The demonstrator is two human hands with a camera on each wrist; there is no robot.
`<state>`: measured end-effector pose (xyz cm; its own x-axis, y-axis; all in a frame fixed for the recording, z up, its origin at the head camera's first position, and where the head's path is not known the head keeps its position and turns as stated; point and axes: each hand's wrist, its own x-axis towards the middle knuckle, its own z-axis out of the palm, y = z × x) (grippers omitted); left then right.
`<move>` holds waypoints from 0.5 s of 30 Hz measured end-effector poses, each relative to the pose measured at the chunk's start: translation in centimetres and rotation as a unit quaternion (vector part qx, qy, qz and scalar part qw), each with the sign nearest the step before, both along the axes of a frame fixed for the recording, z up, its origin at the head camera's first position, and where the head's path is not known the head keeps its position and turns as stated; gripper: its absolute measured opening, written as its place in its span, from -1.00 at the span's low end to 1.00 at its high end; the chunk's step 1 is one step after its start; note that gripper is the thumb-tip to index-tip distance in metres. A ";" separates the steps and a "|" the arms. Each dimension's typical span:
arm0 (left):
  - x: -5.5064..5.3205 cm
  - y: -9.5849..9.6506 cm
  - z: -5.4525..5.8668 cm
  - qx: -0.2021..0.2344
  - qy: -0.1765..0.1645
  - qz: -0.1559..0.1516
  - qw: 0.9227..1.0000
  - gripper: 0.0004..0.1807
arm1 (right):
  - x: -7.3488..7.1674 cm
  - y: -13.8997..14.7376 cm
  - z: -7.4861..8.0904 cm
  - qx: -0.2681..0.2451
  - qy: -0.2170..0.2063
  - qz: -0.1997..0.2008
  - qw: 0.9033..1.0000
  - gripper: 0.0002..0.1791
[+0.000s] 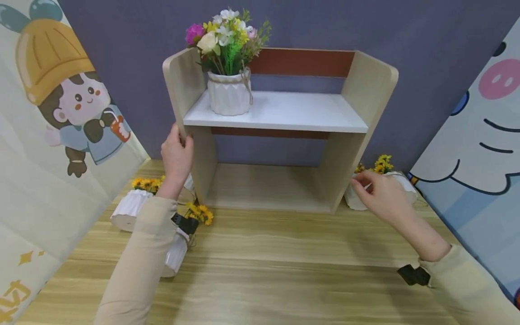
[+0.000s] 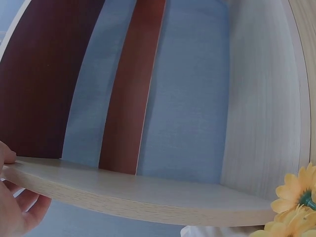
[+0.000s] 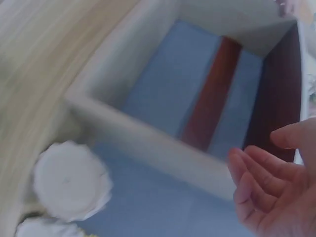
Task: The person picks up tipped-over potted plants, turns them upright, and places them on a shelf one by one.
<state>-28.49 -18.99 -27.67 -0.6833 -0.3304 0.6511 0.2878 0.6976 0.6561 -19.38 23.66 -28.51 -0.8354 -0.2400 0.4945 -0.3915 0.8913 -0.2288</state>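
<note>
A small two-tier desk shelf [image 1: 276,110] stands on the table, with pale wood sides and a white middle board. My left hand [image 1: 177,153] grips the front edge of its left side panel; in the left wrist view the thumb lies inside and the fingers outside. Beside the right side panel is my right hand [image 1: 383,192], fingers loosely bent and holding nothing; the right wrist view shows a gap between its thumb and fingers. On the left of the white board, a ribbed white pot [image 1: 229,97] of mixed artificial flowers stands upright.
Left of the shelf, white pots [image 1: 130,210] with yellow flowers lie on their sides, one [image 1: 176,255] further forward under my forearm. More white pots [image 1: 400,183] with yellow flowers lie at the right. A grey-blue wall [image 1: 426,54] rises behind, with cartoon-printed panels on both sides.
</note>
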 end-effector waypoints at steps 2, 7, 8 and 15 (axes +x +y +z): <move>-0.1 0.1 0.0 0.000 -0.003 -0.003 1.000 -0.80 | 0.0 0.7 -0.3 0.013 0.004 -0.016 1.000 -0.71; 0.1 0.1 0.0 0.007 -0.004 -0.007 1.000 -0.81 | -0.3 2.0 -0.9 0.035 0.030 -0.050 0.998 -0.73; 0.1 0.1 0.1 0.008 -0.003 -0.006 1.000 -0.81 | -0.4 2.1 -1.0 0.038 0.031 -0.055 0.997 -0.73; 0.1 -0.1 0.0 0.007 -0.006 -0.011 1.000 -0.79 | -1.1 3.6 -2.1 0.053 0.007 -0.090 0.994 -0.68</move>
